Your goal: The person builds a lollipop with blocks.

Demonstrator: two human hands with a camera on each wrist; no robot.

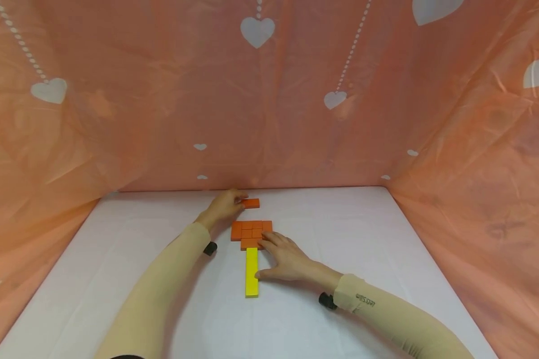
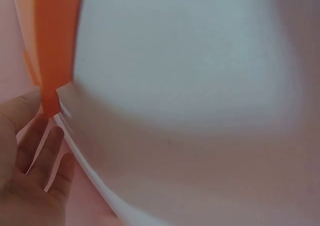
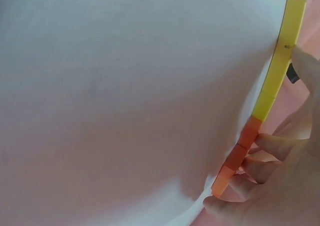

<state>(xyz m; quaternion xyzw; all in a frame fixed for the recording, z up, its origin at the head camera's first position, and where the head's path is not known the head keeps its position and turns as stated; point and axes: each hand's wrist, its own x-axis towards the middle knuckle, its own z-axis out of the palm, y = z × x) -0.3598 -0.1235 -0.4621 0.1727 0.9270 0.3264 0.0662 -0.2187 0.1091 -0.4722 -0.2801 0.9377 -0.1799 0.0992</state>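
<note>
An orange block (image 1: 251,203) lies near the far edge of the table. My left hand (image 1: 226,204) pinches its left end between thumb and fingers; the left wrist view shows them at the end of an orange block (image 2: 50,103). Closer to me, several orange blocks (image 1: 247,233) lie flat, fitted side by side. From their near side a long yellow strip (image 1: 251,274) extends towards me. My right hand (image 1: 289,259) is spread along the right side, its fingertips touching the orange blocks and its thumb against the yellow strip. In the right wrist view, yellow blocks (image 3: 284,45) meet orange ones.
A white cloth (image 1: 341,239) covers the table. Behind it and along both sides hang orange-pink curtains (image 1: 296,124) with white hearts. A black wrist device (image 1: 210,248) sits at the left cuff, another black device (image 1: 327,300) at the right.
</note>
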